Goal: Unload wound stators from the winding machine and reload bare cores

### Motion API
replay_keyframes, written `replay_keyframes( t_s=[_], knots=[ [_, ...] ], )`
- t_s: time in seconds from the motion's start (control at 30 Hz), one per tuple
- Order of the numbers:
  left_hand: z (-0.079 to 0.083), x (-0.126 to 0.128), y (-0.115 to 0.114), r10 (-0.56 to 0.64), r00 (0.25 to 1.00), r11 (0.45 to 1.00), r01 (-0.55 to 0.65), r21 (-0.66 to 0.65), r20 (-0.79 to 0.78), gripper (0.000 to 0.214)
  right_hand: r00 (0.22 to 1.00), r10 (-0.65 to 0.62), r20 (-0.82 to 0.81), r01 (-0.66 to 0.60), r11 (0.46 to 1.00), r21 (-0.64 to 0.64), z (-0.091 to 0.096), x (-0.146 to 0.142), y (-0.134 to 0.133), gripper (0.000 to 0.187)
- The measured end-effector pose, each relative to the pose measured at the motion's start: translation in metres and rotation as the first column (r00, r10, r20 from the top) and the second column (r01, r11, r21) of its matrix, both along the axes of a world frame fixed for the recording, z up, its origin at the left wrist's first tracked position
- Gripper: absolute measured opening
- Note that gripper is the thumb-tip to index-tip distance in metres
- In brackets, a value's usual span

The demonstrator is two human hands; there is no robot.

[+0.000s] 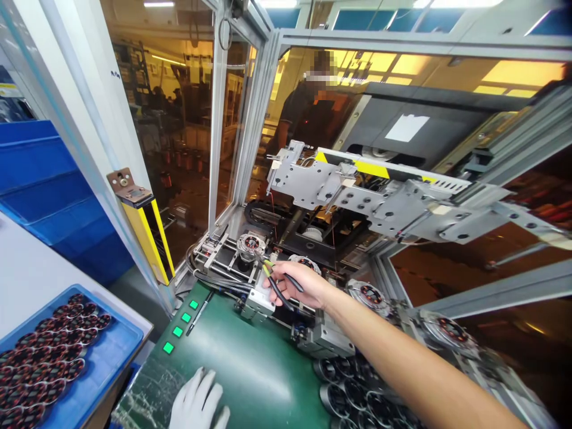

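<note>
My bare right hand (298, 282) reaches into the machine with its fingers wrapped round a pair of pliers (276, 286) that has black and yellow-green handles. The tips of the pliers point at the leftmost motor stator (251, 243), a round part with copper windings seated in a fixture; whether they touch it I cannot tell. More stators sit in fixtures to the right, one (304, 262) just behind my hand and another (370, 293) beyond my wrist. My left hand (196, 402), in a white glove, is low over the green worktop (250, 369), fingers stretched out and holding nothing.
On the left, a blue tray (129, 325) carries many stators. Black and silver rings (335, 399) crowd the worktop's right side under my forearm. A pen (199, 313) lies beside green squares (177, 332). A metal plate assembly (357, 196) overhangs the fixtures. Someone stands behind the amber panel.
</note>
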State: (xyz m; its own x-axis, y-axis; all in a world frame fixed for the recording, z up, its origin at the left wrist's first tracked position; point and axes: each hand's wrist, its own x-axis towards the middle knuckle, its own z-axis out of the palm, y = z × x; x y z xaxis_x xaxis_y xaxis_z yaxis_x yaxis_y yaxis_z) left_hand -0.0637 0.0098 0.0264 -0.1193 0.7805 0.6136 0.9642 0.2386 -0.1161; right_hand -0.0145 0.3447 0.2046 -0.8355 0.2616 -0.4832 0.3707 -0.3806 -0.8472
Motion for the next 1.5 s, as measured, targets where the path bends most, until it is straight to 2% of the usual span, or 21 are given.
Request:
replay_keyframes(
  t_s=[0.13,0.23,0.33,0.4,0.47,0.53,0.63,0.73,0.8,1.0,1.5],
  knots=[
    [-0.002,-0.001,-0.001,-0.005,1.0,1.0,0.005,0.012,-0.002,0.02,0.999,0.003,-0.034,-0.002,0.999,0.054,-0.003,-0.005,-0.001,0.025],
    [-0.003,-0.001,-0.002,-0.007,1.0,1.0,0.007,0.017,-0.004,0.019,0.996,0.045,-0.081,-0.036,0.993,0.11,0.004,0.0,-0.011,0.025],
    [-0.003,-0.002,-0.002,-0.015,1.0,0.999,0.016,0.03,-0.023,0.02,0.979,0.189,-0.079,-0.178,0.976,0.124,0.022,0.024,-0.028,0.027],
    [-0.004,-0.003,-0.003,-0.016,0.999,0.999,0.017,0.03,-0.033,0.02,0.956,0.287,-0.068,-0.278,0.953,0.119,0.035,0.05,-0.035,0.028],
    [-0.005,-0.005,-0.004,-0.011,0.999,1.0,0.012,0.02,-0.032,0.021,0.943,0.329,-0.058,-0.321,0.94,0.112,0.045,0.079,-0.034,0.029],
    [-0.008,-0.007,-0.005,-0.018,0.999,1.0,0.019,0.011,-0.028,0.022,0.956,0.292,-0.034,-0.288,0.952,0.105,0.05,0.106,-0.024,0.031],
    [-0.012,-0.012,-0.006,-0.044,0.999,0.999,0.044,-0.001,-0.024,0.022,0.994,0.109,0.024,-0.111,0.987,0.114,0.05,0.138,-0.001,0.036],
    [-0.015,-0.018,-0.004,-0.068,0.998,0.998,0.068,-0.015,-0.018,0.024,0.997,-0.055,0.059,0.047,0.99,0.134,0.042,0.156,0.02,0.037],
    [-0.016,-0.021,-0.004,-0.081,0.997,0.996,0.08,-0.028,-0.019,0.025,0.993,-0.102,0.057,0.095,0.988,0.121,0.035,0.158,0.027,0.037],
    [-0.013,-0.023,-0.003,-0.078,0.997,0.995,0.076,-0.062,-0.027,0.027,0.993,-0.115,0.035,0.112,0.991,0.072,0.02,0.139,0.029,0.028],
    [-0.004,-0.015,-0.003,-0.061,0.997,0.996,0.063,-0.062,0.04,0.022,0.993,-0.108,0.057,0.104,0.992,0.068,0.015,0.131,0.034,0.028]
  ],
)
